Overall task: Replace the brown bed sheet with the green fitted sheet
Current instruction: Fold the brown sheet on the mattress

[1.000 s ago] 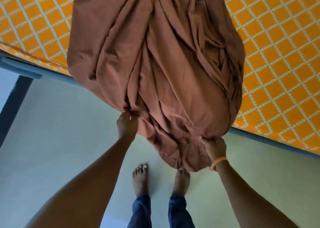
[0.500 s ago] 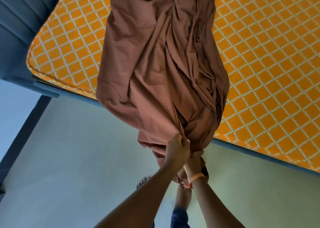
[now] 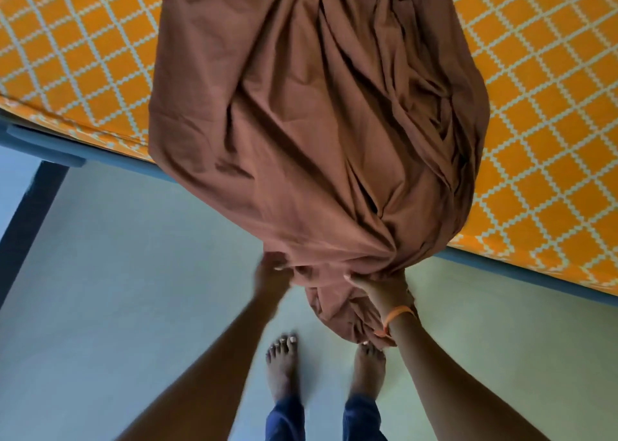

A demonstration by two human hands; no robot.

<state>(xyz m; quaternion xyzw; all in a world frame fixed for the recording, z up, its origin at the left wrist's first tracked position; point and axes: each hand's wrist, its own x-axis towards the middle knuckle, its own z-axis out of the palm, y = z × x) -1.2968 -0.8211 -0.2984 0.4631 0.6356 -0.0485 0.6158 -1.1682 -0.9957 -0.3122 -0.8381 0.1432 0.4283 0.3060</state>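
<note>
Bare feet (image 3: 282,367) on a pale floor (image 3: 127,290): the right hand (image 3: 381,288) clenches the gathered end of the brown bed sheet (image 3: 317,123), while the blurred left hand (image 3: 272,275) touches its edge, grip unclear. The sheet's long axis runs straight away from both hands, across the orange mattress (image 3: 535,123); no green sheet is visible.

From my head, the single wide-angle camera looks steeply down past my arms, close over the mattress (image 3: 551,112) edge and the floor (image 3: 133,273).
</note>
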